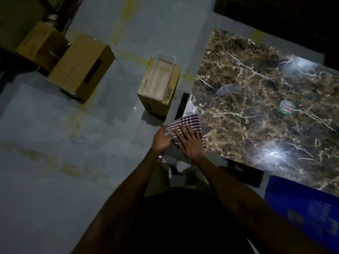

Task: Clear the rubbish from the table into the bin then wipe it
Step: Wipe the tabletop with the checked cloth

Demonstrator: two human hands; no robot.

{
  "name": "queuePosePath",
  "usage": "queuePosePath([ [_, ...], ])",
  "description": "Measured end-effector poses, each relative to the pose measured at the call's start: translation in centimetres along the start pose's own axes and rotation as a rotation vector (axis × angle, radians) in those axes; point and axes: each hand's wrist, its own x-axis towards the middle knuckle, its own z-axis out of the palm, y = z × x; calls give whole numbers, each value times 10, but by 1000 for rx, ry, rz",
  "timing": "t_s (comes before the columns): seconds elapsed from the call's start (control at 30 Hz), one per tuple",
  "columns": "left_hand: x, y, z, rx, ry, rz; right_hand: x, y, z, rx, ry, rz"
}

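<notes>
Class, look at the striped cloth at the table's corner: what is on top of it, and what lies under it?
The right hand lies flat on the striped cloth, and the left hand touches its edge. Beneath it is the marble table corner; anything trapped under the cloth is hidden.

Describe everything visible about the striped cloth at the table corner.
The purple-and-white striped cloth looks like soft woven fabric, folded into a rough flat square. It lies at the near-left corner of the brown marble-patterned table, partly overhanging the edge. The right hand presses flat on top with fingers spread; the left hand is at its left edge, though contact is unclear. Blur hides finer detail.
</notes>
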Motion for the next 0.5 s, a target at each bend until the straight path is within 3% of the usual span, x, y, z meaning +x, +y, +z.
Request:
queuePosePath([
  [0.13, 3, 10, -19, -134, -212, -54, 6, -17, -4, 97, 9, 101],
  [0.37, 8, 31, -21, -215, -265, -187, 13, -41, -17, 234, 12, 307],
  [0.5, 12, 43, -28, -193, -301, -148, 21, -46, -40, 464, 54, 380],
])
